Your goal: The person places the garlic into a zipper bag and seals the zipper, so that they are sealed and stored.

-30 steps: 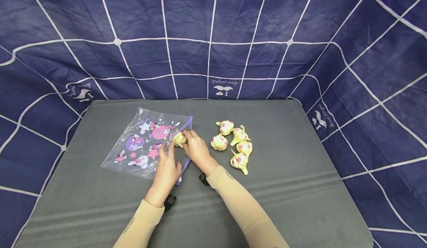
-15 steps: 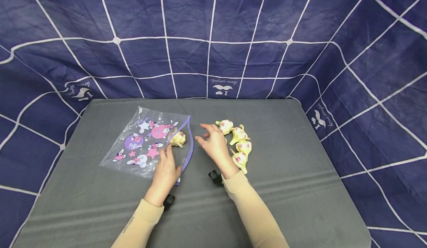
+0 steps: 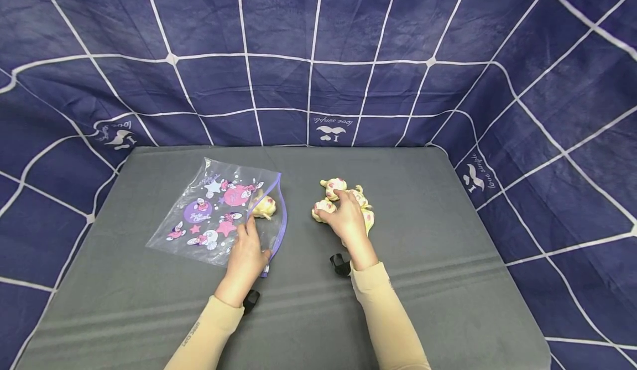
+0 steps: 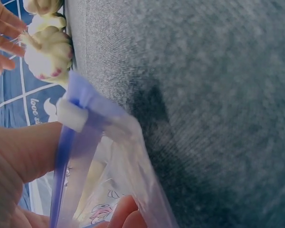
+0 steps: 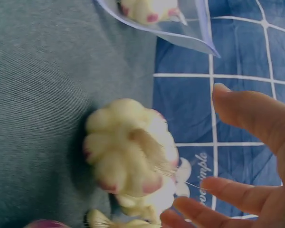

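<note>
A clear zip bag (image 3: 174, 240) with pink and purple prints lies flat, its purple-edged mouth facing right. One garlic bulb (image 3: 264, 207) sits just inside that mouth. My left hand (image 3: 245, 256) holds the bag at its near side; in the left wrist view the thumb is by the white slider (image 4: 72, 115) and fingertips show through the plastic. My right hand (image 3: 348, 220) hovers over the loose garlic bulbs, hiding some of them. In the right wrist view its fingers are spread, apart from the nearest garlic bulb (image 5: 126, 152).
Several garlic bulbs cluster right of the bag, among them one at the back (image 3: 335, 187). Everything rests on a grey cloth-covered table (image 3: 438, 292). A blue curtain (image 3: 278, 82) with white lines stands behind and at both sides.
The right hand has let go of the garlic bulb at the bag's mouth and moved right, over the loose bulbs. The left hand has stayed at the bag.
</note>
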Available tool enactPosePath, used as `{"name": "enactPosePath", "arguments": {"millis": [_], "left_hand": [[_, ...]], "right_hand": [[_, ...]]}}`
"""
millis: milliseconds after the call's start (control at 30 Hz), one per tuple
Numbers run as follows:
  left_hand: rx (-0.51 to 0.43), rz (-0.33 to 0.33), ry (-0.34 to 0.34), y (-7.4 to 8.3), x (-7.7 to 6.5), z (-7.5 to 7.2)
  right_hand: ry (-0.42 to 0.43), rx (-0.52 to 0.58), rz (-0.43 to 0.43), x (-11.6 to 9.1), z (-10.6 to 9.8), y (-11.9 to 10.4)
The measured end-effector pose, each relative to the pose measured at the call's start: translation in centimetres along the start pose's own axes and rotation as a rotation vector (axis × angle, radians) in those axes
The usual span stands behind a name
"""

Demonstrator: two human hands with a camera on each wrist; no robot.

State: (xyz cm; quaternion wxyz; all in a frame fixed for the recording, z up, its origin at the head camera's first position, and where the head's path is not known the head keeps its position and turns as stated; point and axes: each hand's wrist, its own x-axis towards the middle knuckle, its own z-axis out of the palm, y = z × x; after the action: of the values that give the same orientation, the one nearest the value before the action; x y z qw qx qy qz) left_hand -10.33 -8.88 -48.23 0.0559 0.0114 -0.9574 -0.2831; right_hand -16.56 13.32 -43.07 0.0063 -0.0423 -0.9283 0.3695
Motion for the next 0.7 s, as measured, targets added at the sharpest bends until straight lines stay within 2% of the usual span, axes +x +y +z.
{"name": "enactPosePath", "arguments": {"millis": [100, 333, 700], "left_hand": [[0.002, -0.008, -0.003, 0.0, 0.0, 0.0], [0.005, -0.011, 0.000, 0.0, -0.1, 0.1], [0.003, -0.016, 0.008, -0.2, -0.1, 0.2]], "right_hand": [[-0.017, -0.043, 0.024, -0.1, 0.7, 0.2], [-0.015, -0.146, 0.011, -0.4, 2.4, 0.3], [0.005, -0.054, 0.119, -0.1, 4.5, 0.8]]}}
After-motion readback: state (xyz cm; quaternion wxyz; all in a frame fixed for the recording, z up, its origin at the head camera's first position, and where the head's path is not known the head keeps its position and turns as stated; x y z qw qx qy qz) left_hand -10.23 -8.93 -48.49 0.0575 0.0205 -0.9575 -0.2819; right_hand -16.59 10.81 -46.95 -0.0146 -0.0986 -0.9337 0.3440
